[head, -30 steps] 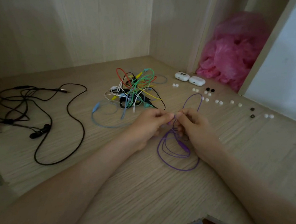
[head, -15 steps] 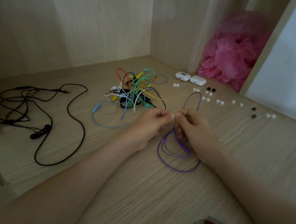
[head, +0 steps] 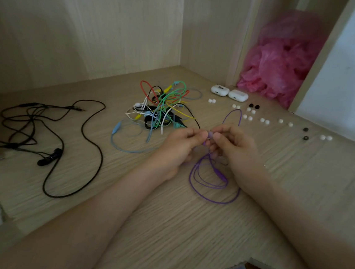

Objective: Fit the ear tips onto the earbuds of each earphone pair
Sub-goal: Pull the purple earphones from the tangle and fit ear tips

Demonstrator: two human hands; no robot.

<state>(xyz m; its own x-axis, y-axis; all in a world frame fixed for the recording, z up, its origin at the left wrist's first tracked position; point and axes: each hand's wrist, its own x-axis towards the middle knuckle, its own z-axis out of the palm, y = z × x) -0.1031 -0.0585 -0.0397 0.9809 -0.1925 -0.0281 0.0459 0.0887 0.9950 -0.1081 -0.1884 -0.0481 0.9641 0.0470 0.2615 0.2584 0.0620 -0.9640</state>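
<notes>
Black earphones (head: pixel 49 157) lie at your far left on the surface (head: pixel 162 231). It is one set, with the cable sprawled in loose loops and running off the left edge. The buds read as a single dark lump. Next comes a tangle of coloured earphones (head: pixel 164 108). Red, green, yellow, white, black and teal strands cross so thickly that you cannot count the sets. A pale blue cable (head: pixel 116 128) curls out of its near side.

Your two hands meet just right of the tangle. The left hand (head: pixel 177 149) and the right hand (head: pixel 236 151) both have curled fingers. Their thumb and forefinger tips face each other and pinch the purple earbud (head: pixel 209 135) between them. Only a sliver of it shows, so you cannot tell whether a tip sits on it, and the second bud is hidden. The purple cable (head: pixel 222 177) rises in one loop behind your right fingers and lies in several loops between your wrists.

Farther right, at the back, two white cases (head: pixel 220 90) sit side by side. Loose tips trail rightward from them. There are fourteen white ear tips (head: pixel 250 118), mostly in pairs. There are four black ear tips (head: pixel 257 107), two by the cases and two near the right end. A pink plastic bag (head: pixel 277 68) fills the gap behind the cases, and its top is blurred.
</notes>
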